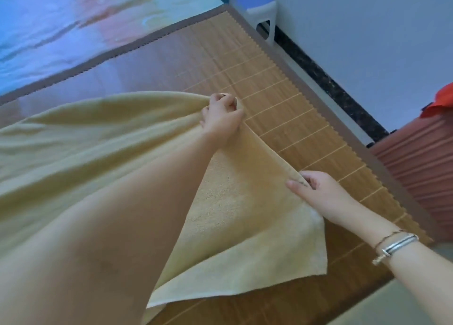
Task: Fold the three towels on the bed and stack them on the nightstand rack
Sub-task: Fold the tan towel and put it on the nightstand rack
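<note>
Left hand (221, 118) pinches one end of the soft pale-yellow terry towel (81, 143); right hand (316, 192) pinches the same edge, near a corner. Towel lies on the brown bamboo bed mat (282, 99). It's light & floppy, prob sags, so hold corners.

One towel (103, 148), two hands (220, 118) (316, 192), one bamboo mat (282, 99), one stool (255, 8), two bracelets (394, 246)

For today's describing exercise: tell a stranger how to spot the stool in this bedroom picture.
Start at the bamboo mat covering the bed and follow its far edge to the corner by the pale wall. The stool stands on the floor there. It is the only white plastic piece, with a blue top.
</note>
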Available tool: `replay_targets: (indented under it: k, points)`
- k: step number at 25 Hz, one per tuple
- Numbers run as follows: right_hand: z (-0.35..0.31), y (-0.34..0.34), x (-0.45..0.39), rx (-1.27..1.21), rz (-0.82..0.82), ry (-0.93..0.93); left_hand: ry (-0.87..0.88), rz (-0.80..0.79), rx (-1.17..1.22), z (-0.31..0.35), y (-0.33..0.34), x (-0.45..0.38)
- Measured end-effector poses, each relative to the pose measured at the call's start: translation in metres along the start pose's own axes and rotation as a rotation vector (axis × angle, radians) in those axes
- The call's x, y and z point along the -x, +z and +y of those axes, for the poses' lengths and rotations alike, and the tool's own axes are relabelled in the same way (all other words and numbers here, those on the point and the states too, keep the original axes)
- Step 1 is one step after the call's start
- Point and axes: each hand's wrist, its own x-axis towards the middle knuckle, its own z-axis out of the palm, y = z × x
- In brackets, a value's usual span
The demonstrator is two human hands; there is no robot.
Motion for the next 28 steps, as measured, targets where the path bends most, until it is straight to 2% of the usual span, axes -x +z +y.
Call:
replay_targets:
  k: [2,4,6,8,11,15,18,22,24,28]
  points:
    - [0.032,-0.024,0.004,0.162,0.030,0.113,0.029,-0.217,-0.043,0.003,0.036,0.003]
    - [0.055,-0.039,0.010,0.326,0.040,0.211,0.063,-0.352,-0.263,-0.005,0.060,0.009]
    - [0.069,-0.041,0.011,0.359,0.095,0.250,0.116,-0.282,-0.460,-0.015,0.067,0.008]
    - [0.071,-0.033,0.010,0.284,0.149,0.220,0.125,-0.197,-0.547,-0.025,0.059,0.006]
    - [0.069,-0.017,0.014,0.269,0.203,0.148,0.074,-0.157,-0.649,-0.043,0.036,0.011]
    - [0.071,-0.023,0.024,0.683,0.314,0.087,0.061,-0.225,-0.658,-0.061,0.017,0.021]
    - [0.063,-0.027,0.016,0.868,0.356,0.099,0.087,-0.232,-0.622,-0.063,0.015,0.023]
    - [0.033,-0.015,-0.033,0.790,0.449,-0.040,0.117,-0.049,-0.582,-0.065,-0.004,0.015]
    - [0.007,-0.009,-0.073,0.639,0.455,-0.129,0.067,0.013,-0.531,-0.069,-0.023,0.003]
    - [-0.056,0.003,-0.158,0.417,0.426,-0.261,-0.086,-0.053,-0.534,-0.100,-0.065,-0.023]
